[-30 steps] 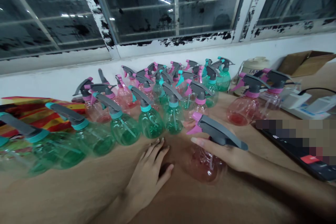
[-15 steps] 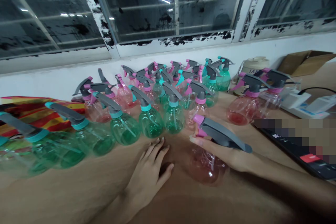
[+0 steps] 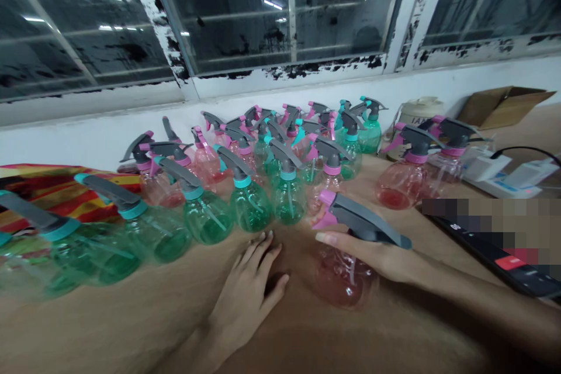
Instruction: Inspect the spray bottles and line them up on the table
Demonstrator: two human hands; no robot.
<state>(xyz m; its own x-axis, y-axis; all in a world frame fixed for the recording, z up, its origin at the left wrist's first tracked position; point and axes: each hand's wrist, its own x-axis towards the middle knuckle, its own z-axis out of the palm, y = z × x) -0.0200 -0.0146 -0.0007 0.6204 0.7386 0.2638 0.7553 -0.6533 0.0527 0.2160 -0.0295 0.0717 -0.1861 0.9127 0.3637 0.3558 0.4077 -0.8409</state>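
Note:
My right hand [image 3: 372, 251] is wrapped round the neck of a pink spray bottle [image 3: 344, 283], just under its grey and pink trigger head. The bottle stands upright or nearly so at the table's front; its collar is hidden by my fingers. My left hand [image 3: 249, 286] lies on the wooden table with its fingers spread and holds nothing. Beyond its fingertips are a green spray bottle [image 3: 250, 207] with a turquoise collar and another green spray bottle [image 3: 288, 201]. A pink spray bottle [image 3: 326, 184] stands just behind the held one.
More green spray bottles [image 3: 162, 236] line the left, beside a red and yellow cloth [image 3: 26, 178]. Two pink spray bottles [image 3: 401, 184] stand at right, near a power strip [image 3: 504, 184], a cardboard box [image 3: 504, 105] and a dark device [image 3: 486, 257]. Windows [image 3: 245, 11] rise behind.
The whole view has shifted very slightly. My right hand stays on the pink spray bottle, and my left hand keeps its place on the table.

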